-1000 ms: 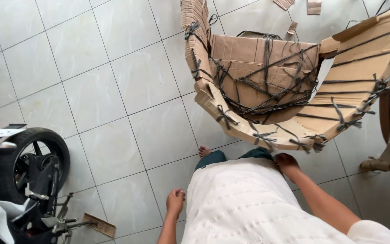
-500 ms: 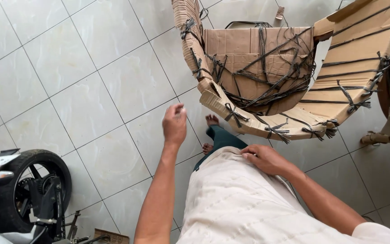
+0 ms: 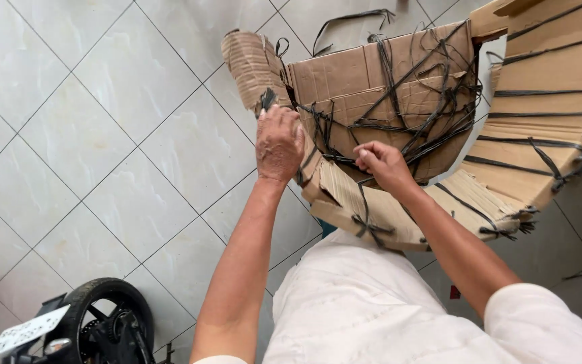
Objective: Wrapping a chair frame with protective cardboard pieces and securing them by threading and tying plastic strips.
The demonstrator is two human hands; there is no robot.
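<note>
Down at my lower left a black wheel (image 3: pixel 102 317) of a small vehicle pokes into view on the pale tiled floor (image 3: pixel 89 148), a white plate (image 3: pixel 27 330) fixed beside it; further right my left hand (image 3: pixel 279 143) is raised with its back towards me, fingers curled over the near edge of the cardboard bundle (image 3: pixel 385 101), gripping it beside a folded brown flap (image 3: pixel 254 64); the bundle stands in front of me, tilted, its flattened sheets bound with black plastic straps (image 3: pixel 432 87) that cross and tangle over its face; my right hand (image 3: pixel 380 165) rests on the middle of the lower edge, fingers bent and pinching at a strap there, though I cannot tell how firmly; on the far right a curved stack of strapped cardboard (image 3: pixel 540 135) leans away; my white shirt (image 3: pixel 372 310) fills the bottom.
</note>
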